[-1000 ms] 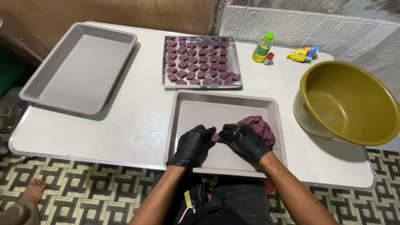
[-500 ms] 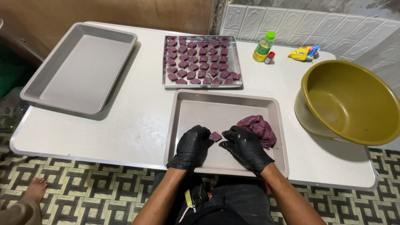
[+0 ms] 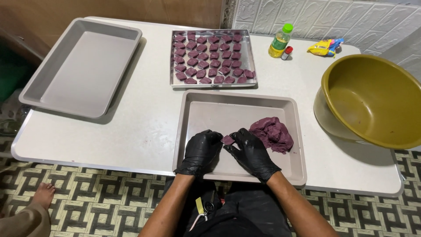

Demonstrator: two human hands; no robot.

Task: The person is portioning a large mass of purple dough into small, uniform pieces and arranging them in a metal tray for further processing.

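Both of my hands wear black gloves and rest inside a grey metal tray (image 3: 197, 109) at the table's near edge. Between the fingertips of my left hand (image 3: 201, 151) and my right hand (image 3: 251, 152) sits a small purple dough piece (image 3: 227, 140), pinched from both sides. A lump of purple dough (image 3: 272, 133) lies just right of my right hand in the same tray. Behind it, a shiny steel tray (image 3: 252, 52) holds several rows of small purple dough pieces (image 3: 210, 57).
An empty grey tray (image 3: 81, 66) lies at the far left of the white table (image 3: 136, 123). A large olive-green bowl (image 3: 372, 98) stands at the right. A green-capped bottle (image 3: 280, 41) and a yellow packet (image 3: 323, 46) sit at the back. A person's bare foot (image 3: 43, 195) shows at the lower left floor.
My hands have drawn slightly away from the dough lump toward the tray's middle, with the small purple piece now showing between the fingertips.
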